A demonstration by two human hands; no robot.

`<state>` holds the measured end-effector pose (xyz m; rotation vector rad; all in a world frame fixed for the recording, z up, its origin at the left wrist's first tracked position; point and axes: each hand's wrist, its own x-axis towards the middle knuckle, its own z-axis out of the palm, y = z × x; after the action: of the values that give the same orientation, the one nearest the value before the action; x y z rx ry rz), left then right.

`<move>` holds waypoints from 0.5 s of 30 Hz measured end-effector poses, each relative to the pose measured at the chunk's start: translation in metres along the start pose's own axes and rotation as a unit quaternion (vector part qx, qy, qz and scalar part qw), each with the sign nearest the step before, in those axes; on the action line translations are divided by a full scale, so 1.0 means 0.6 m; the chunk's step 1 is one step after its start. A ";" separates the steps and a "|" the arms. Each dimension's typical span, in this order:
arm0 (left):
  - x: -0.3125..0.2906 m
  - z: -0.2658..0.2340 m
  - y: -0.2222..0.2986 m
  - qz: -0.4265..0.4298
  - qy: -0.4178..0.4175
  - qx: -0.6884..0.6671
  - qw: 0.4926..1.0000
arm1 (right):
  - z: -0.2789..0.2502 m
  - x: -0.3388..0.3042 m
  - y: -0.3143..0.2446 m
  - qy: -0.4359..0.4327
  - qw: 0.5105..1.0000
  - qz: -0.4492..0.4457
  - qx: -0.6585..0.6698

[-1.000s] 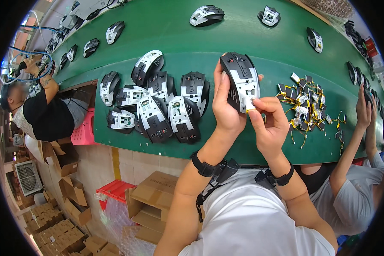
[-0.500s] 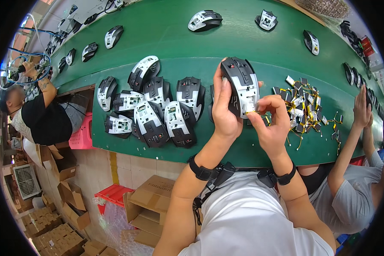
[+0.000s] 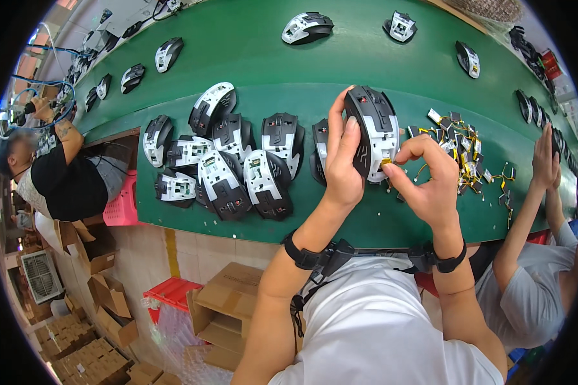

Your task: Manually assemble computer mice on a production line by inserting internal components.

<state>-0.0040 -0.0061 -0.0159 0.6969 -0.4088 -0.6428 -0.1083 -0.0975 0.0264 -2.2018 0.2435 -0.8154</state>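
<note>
Head | left hand holds mouse; right hand touches it, grip unclear | green bench | boxes on floor

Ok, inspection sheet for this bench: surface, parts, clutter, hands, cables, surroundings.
Surface: green table, far mice spread along its back.
Parts: held mouse; loose mice left; probable batteries piled right.
Clutter: cardboard boxes, red crate, clear wrap, lower left.
Hands: left hand holds the mouse; right hand has thumb and forefinger at its near end.
Cables: thin wires among the batteries; blue cable or hose, upper left.
Surroundings: person at far left, another at far right.
</note>
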 end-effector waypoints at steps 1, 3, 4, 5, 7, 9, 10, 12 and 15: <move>0.000 -0.003 -0.004 -0.002 0.000 0.000 1.000 | -0.001 0.001 0.000 -0.003 1.000 0.003 0.007; 0.002 -0.007 -0.007 -0.004 0.001 0.008 1.000 | 0.000 0.000 0.001 -0.001 1.000 0.017 0.013; 0.004 -0.010 -0.008 -0.003 0.002 0.015 1.000 | 0.005 0.000 -0.001 0.004 1.000 0.027 0.011; 0.004 -0.012 -0.009 -0.003 0.003 0.023 1.000 | 0.008 -0.001 -0.001 0.009 0.999 0.037 0.008; 0.006 -0.011 -0.009 0.003 0.018 0.020 1.000 | 0.011 -0.003 0.001 0.005 0.999 0.043 -0.009; 0.004 -0.009 -0.010 -0.002 0.025 0.013 1.000 | 0.011 -0.010 -0.001 0.003 0.999 0.053 0.007; 0.006 -0.010 -0.010 -0.007 0.031 -0.001 0.999 | 0.009 -0.007 -0.001 0.005 1.000 -0.001 -0.017; 0.010 -0.012 -0.009 -0.020 0.043 -0.032 0.998 | -0.002 -0.001 -0.004 0.009 0.992 -0.106 -0.068; 0.007 -0.011 -0.005 -0.019 0.048 -0.014 0.999 | -0.003 -0.011 0.016 0.007 0.988 -0.125 -0.086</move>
<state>0.0014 -0.0076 -0.0218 0.7072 -0.2979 -0.6471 -0.1136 -0.1026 0.0172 -2.4223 0.0455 -0.9773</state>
